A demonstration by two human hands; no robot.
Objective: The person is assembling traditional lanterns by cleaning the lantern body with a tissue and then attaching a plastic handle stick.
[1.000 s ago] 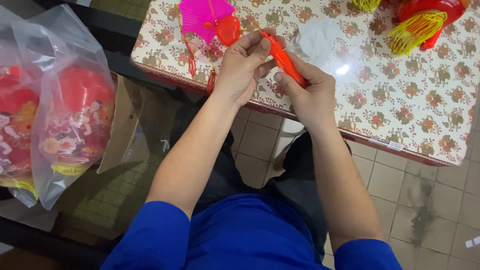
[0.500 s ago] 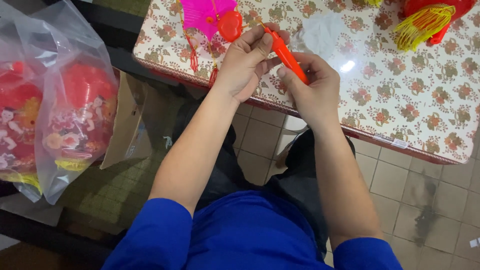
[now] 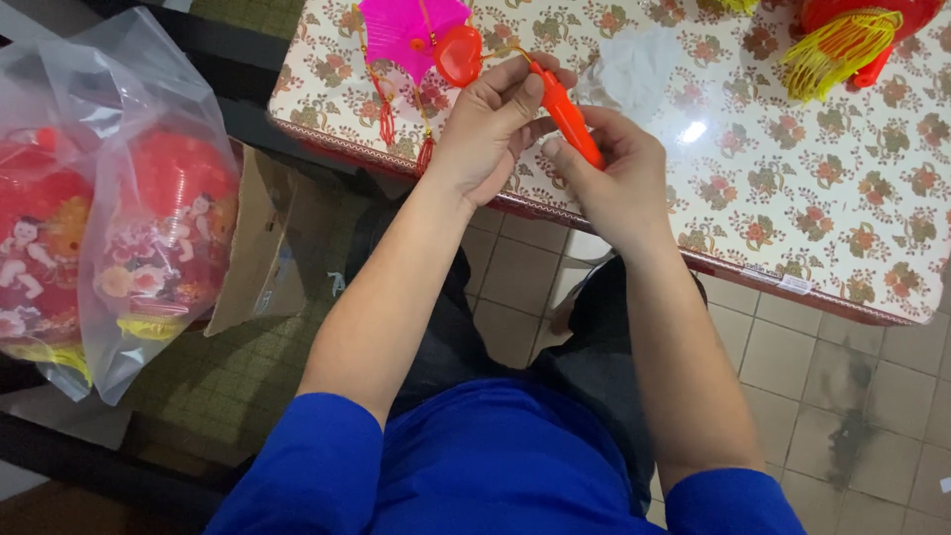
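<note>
An orange plastic stick (image 3: 567, 112), a slim lantern handle by the look of it, sits slanted between the person's two hands above the near edge of the table. The left hand (image 3: 490, 134) is closed around its upper end, thumb pressed along the top, while the right hand (image 3: 612, 176) grips the lower end from below, fingers curled about it. The two hands are close together, almost touching, both clamped on the stick.

Just beyond the left hand, a red heart-shaped piece (image 3: 459, 54) lies against a pink paper lantern (image 3: 404, 30), from which thin red tassels (image 3: 386, 119) hang down over the table edge. The table (image 3: 792, 188) is covered with a glossy floral cloth. At its far right corner lies a red lantern with a yellow fringe (image 3: 837, 45), well apart from the hands.

To the person's left, clear plastic bags (image 3: 149, 228) hold more red lanterns printed with figures and flowers, and a piece of brown cardboard (image 3: 260, 248) leans beside them. Below the hands show the person's blue sleeves, dark trousers and a beige tiled floor (image 3: 842, 416).
</note>
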